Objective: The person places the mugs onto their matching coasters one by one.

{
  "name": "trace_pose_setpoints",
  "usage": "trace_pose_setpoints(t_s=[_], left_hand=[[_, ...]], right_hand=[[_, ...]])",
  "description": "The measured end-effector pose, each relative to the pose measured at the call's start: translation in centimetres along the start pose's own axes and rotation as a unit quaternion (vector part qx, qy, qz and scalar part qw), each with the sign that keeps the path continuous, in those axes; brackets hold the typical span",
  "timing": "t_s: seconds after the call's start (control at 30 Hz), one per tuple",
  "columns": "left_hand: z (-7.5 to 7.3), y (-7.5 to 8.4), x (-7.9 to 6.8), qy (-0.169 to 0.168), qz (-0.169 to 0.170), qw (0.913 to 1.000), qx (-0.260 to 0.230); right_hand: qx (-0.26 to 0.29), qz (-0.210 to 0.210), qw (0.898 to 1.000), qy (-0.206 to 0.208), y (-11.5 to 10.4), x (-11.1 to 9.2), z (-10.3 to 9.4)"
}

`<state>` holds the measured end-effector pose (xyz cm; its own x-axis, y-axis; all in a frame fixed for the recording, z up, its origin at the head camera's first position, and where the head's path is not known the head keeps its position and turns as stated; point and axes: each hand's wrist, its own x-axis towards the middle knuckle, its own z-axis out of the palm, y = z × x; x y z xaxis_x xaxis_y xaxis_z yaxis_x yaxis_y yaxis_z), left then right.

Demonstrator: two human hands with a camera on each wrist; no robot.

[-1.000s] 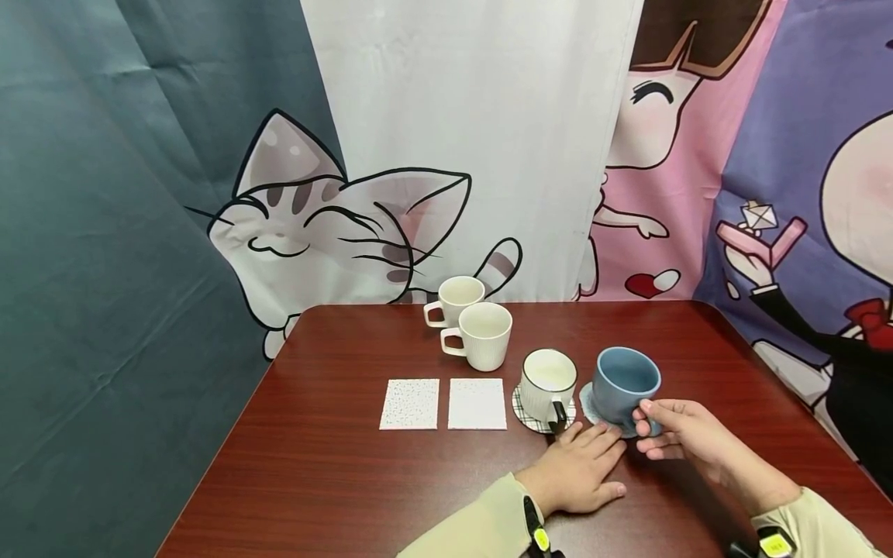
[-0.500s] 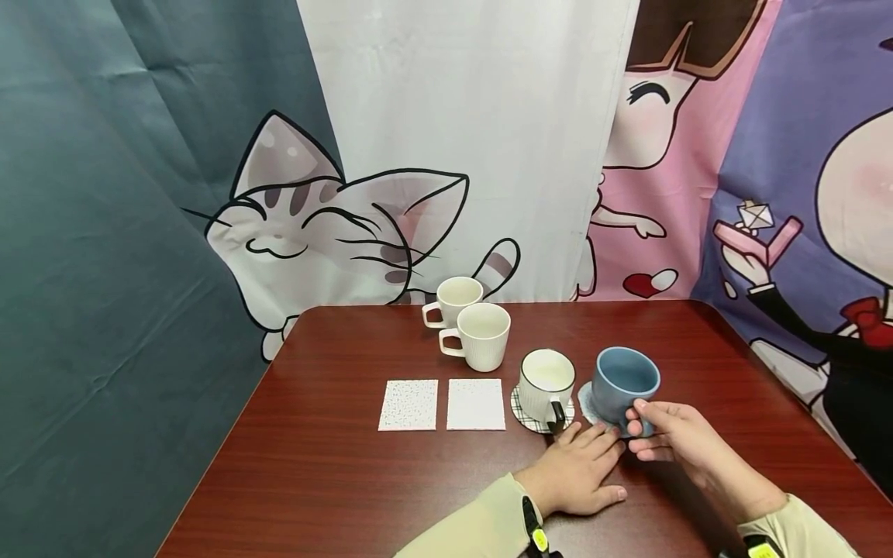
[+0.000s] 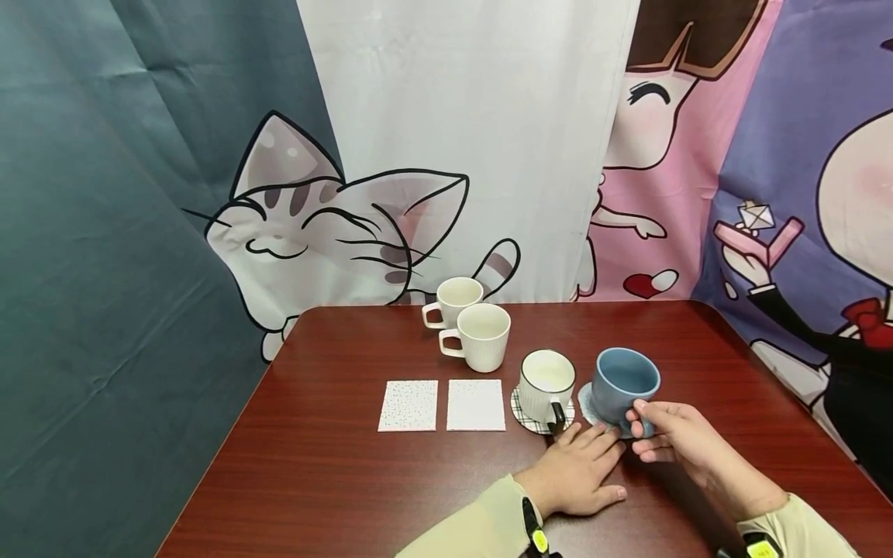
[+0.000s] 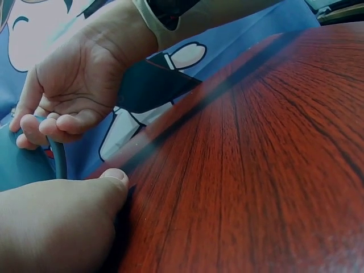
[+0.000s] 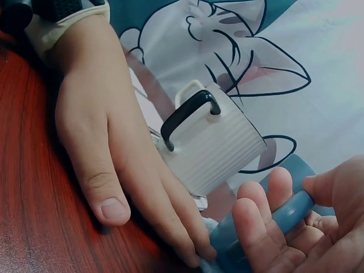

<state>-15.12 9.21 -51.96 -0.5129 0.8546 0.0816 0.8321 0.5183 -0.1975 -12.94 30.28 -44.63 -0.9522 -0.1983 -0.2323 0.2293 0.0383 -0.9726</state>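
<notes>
My right hand [image 3: 687, 442] pinches the handle of a blue mug [image 3: 617, 395], which stands on a light-blue coaster [image 3: 587, 407]. The right wrist view shows thumb and fingers around that handle [image 5: 293, 213]. Palm down on the table, my left hand [image 3: 577, 471] has its fingers stretched out, their tips at the near edge of the blue coaster. Just left of the blue mug, a white ribbed mug [image 3: 539, 399] with a black rim and black handle [image 5: 185, 114] sits on a round checked coaster [image 3: 532, 425].
Two square coasters, one speckled [image 3: 408, 405] and one plain white [image 3: 476, 404], lie to the left on the brown table [image 3: 314, 465]. Behind them stand two white mugs, a nearer one [image 3: 486, 341] and a farther one [image 3: 456, 298]. A printed curtain [image 3: 474, 116] hangs behind the table.
My right hand has shifted slightly left with the blue mug's handle, while the mug stays on its coaster. The left hand holds its place. Over the last half second almost nothing moves.
</notes>
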Motion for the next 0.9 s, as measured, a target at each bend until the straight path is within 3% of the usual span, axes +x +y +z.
trace_pose_setpoints(t_s=[0.33, 0.9], left_hand=[[-0.25, -0.05, 0.16, -0.008, -0.009, 0.9999, -0.003], [-0.39, -0.21, 0.12, -0.002, -0.01, 0.9996, -0.025]], right_hand=[[0.006, -0.01, 1.0, -0.014, -0.13, -0.06, -0.24], [-0.01, 0.01, 1.0, -0.01, -0.16, 0.21, -0.79]])
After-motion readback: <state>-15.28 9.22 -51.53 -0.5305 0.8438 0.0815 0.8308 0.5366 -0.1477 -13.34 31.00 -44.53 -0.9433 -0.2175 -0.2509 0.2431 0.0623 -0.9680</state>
